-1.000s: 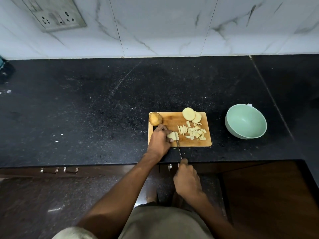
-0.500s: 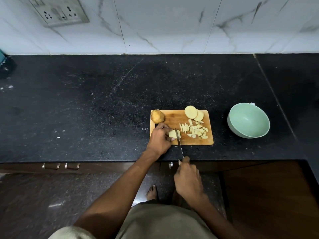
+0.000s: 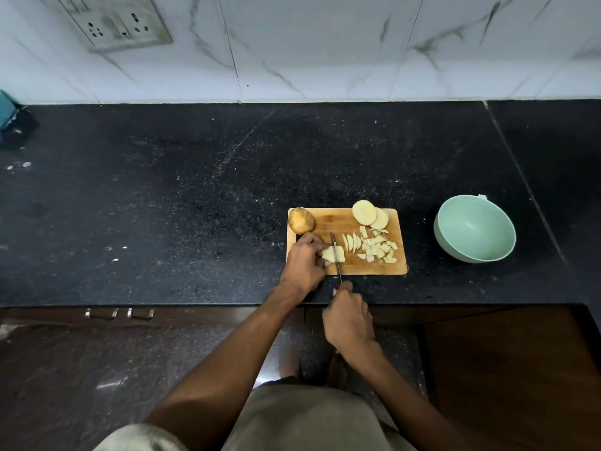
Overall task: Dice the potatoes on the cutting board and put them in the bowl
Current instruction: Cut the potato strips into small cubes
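Note:
A wooden cutting board (image 3: 338, 222) lies near the counter's front edge. A whole potato (image 3: 301, 220) sits on its far left corner, and two round slices (image 3: 370, 214) lie at its far right. Strips and diced pieces (image 3: 377, 248) are spread over the right half. My left hand (image 3: 305, 259) pinches a stack of potato slices (image 3: 333, 254) on the board. My right hand (image 3: 348, 317) grips the handle of a knife (image 3: 336, 257), whose blade rests across that stack. An empty pale green bowl (image 3: 453, 237) stands to the right of the board.
The black stone counter (image 3: 195, 196) stretches wide to the left and behind the board. A white tiled wall with a socket plate (image 3: 112, 22) rises at the back. A dark object (image 3: 13, 125) sits at the far left edge. Drawer handles (image 3: 118, 313) show below the counter front.
The knife blade has moved left and further onto the board, from the stack's right edge to across the stack. My left hand keeps hold of the stack.

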